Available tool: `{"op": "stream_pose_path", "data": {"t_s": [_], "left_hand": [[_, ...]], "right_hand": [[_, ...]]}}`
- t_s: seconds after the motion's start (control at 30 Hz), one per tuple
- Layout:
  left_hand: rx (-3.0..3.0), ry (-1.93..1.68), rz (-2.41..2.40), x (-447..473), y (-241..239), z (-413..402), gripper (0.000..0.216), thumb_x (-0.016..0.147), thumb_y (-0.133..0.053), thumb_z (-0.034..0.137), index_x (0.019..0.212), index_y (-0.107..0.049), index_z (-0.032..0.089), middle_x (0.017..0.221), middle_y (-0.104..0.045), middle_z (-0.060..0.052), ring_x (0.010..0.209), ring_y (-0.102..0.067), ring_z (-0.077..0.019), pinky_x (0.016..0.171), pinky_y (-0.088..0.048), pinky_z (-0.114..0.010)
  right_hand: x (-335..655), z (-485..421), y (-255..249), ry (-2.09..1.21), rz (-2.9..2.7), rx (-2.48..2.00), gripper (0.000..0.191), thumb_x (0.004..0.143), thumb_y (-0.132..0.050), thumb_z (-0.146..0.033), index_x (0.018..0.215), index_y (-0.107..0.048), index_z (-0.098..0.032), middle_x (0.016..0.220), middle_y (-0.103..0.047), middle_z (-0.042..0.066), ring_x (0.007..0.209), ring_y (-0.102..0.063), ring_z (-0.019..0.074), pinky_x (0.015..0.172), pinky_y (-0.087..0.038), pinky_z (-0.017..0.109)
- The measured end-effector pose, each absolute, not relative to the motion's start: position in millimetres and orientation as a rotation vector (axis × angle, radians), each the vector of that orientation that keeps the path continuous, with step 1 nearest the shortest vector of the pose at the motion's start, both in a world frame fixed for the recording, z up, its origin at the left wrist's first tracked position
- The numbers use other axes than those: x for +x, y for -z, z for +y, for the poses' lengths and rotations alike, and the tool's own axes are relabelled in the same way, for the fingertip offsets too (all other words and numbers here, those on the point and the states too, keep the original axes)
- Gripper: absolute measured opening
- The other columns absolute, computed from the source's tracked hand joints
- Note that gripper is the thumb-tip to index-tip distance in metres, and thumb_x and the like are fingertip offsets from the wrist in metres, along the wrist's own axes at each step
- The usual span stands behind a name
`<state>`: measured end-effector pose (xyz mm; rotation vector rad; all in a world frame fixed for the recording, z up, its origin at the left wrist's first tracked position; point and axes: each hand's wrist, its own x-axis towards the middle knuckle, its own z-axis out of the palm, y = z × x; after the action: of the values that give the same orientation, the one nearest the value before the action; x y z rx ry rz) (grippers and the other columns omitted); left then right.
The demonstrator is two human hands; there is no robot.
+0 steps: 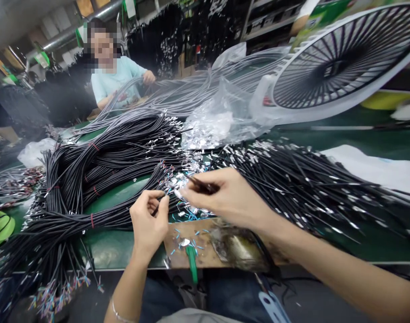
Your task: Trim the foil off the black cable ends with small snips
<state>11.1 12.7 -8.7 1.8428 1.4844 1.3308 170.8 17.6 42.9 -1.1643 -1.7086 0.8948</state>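
Observation:
My left hand (pixel 150 220) is closed in a pinch on the end of a black cable (pixel 159 202) above the green bench. My right hand (pixel 227 196) is closed on a thin dark cable (pixel 200 184) and meets the left hand's fingertips over a scatter of small silver foil pieces (pixel 178 181). A large looped bundle of black cables (pixel 90 175) lies to the left, its stripped ends hanging over the front edge. A fanned pile of black cables (pixel 309 184) lies to the right under my right forearm.
A worn wooden board (pixel 205 244) with a green tool sits at the front edge. A clear plastic bag of foil pieces (pixel 218 121) and a white fan guard (pixel 342 58) stand behind. Across the bench a person in a light shirt (pixel 115 76) handles grey cables (pixel 178 96).

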Motion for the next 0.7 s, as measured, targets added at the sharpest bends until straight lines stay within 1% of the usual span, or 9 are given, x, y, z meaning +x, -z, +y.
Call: {"op": "stream_pose_path", "data": {"t_s": [0.07, 0.13, 0.17, 0.23, 0.37, 0.47, 0.53, 0.6, 0.7], "left_hand": [[1.622, -1.224, 1.315, 6.2, 2.0, 13.9, 0.026, 0.082, -0.054, 0.037, 0.091, -0.064, 0.014, 0.057, -0.044, 0.004, 0.050, -0.040, -0.0081, 0.048, -0.033, -0.020], [1.503, -1.128, 1.184, 1.4, -2.3, 14.4, 0.034, 0.081, -0.054, 0.043, 0.083, -0.066, 0.012, 0.054, -0.039, 0.005, 0.047, -0.035, -0.0068, 0.045, -0.029, -0.020], [1.474, -1.101, 1.152, -0.5, -3.4, 14.5, 0.037, 0.079, -0.055, 0.046, 0.076, -0.066, 0.011, 0.052, -0.038, 0.005, 0.046, -0.033, -0.0062, 0.044, -0.028, -0.020], [1.445, -1.107, 1.146, -2.6, -3.5, 14.2, 0.038, 0.077, -0.058, 0.048, 0.070, -0.065, 0.011, 0.050, -0.039, 0.005, 0.045, -0.033, -0.0058, 0.044, -0.028, -0.020], [1.472, -1.210, 1.196, -1.2, -0.2, 13.2, 0.027, 0.072, -0.066, 0.038, 0.068, -0.067, 0.011, 0.058, -0.051, 0.001, 0.051, -0.045, -0.0082, 0.047, -0.036, -0.020], [1.516, -1.312, 1.216, 1.3, 0.9, 13.0, 0.018, 0.070, -0.067, 0.031, 0.065, -0.068, 0.013, 0.062, -0.055, 0.000, 0.056, -0.050, -0.0094, 0.049, -0.039, -0.020], [1.521, -1.358, 1.227, 2.9, 0.4, 13.2, 0.015, 0.070, -0.068, 0.028, 0.065, -0.068, 0.014, 0.062, -0.054, 0.001, 0.055, -0.050, -0.0089, 0.048, -0.039, -0.019], [1.510, -1.396, 1.237, 4.3, -0.6, 13.5, 0.013, 0.070, -0.067, 0.026, 0.064, -0.068, 0.014, 0.062, -0.055, 0.001, 0.055, -0.051, -0.0086, 0.049, -0.040, -0.019], [1.482, -1.443, 1.230, 6.0, -1.5, 14.2, 0.011, 0.070, -0.068, 0.024, 0.065, -0.068, 0.014, 0.062, -0.053, 0.002, 0.054, -0.050, -0.0078, 0.048, -0.039, -0.018]], "right_hand": [[171.8, 25.5, -41.6, -0.661, -1.676, -1.283, 0.030, 0.071, -0.055, -0.033, 0.047, -0.045, -0.018, 0.047, -0.037, -0.003, 0.048, -0.031, 0.0087, 0.046, -0.025, 0.024], [168.8, 30.9, -35.2, -0.499, -1.675, -1.291, 0.021, 0.072, -0.056, -0.029, 0.055, -0.055, -0.017, 0.051, -0.048, -0.002, 0.049, -0.035, 0.0093, 0.047, -0.028, 0.023], [166.3, 32.1, -31.1, -0.474, -1.699, -1.250, 0.016, 0.073, -0.056, -0.026, 0.061, -0.060, -0.017, 0.055, -0.053, 0.000, 0.050, -0.039, 0.0097, 0.048, -0.030, 0.023], [160.7, 31.6, -23.2, -0.511, -1.780, -1.129, 0.016, 0.076, -0.054, -0.024, 0.067, -0.065, -0.016, 0.060, -0.059, 0.001, 0.052, -0.045, 0.0104, 0.050, -0.034, 0.023], [154.6, 26.9, -15.9, -0.590, -1.848, -0.974, 0.021, 0.080, -0.054, -0.022, 0.065, -0.068, -0.014, 0.057, -0.061, 0.002, 0.050, -0.048, 0.0100, 0.049, -0.037, 0.022], [155.6, 24.0, -14.4, -0.514, -1.828, -0.983, 0.020, 0.081, -0.055, -0.022, 0.068, -0.068, -0.013, 0.060, -0.065, 0.003, 0.052, -0.054, 0.0110, 0.050, -0.040, 0.022], [157.2, 21.8, -12.6, -0.379, -1.835, -1.017, 0.019, 0.083, -0.056, -0.027, 0.078, -0.068, -0.013, 0.068, -0.069, 0.005, 0.057, -0.059, 0.0131, 0.054, -0.044, 0.023], [158.7, 19.2, -10.4, -0.155, -1.873, -1.053, 0.028, 0.086, -0.053, -0.036, 0.091, -0.067, -0.013, 0.077, -0.071, 0.008, 0.064, -0.064, 0.0160, 0.058, -0.046, 0.025], [160.1, 16.0, -9.1, 0.239, -1.949, -1.077, 0.032, 0.092, -0.046, -0.037, 0.093, -0.066, -0.012, 0.076, -0.071, 0.008, 0.062, -0.065, 0.0167, 0.056, -0.043, 0.025]]}}
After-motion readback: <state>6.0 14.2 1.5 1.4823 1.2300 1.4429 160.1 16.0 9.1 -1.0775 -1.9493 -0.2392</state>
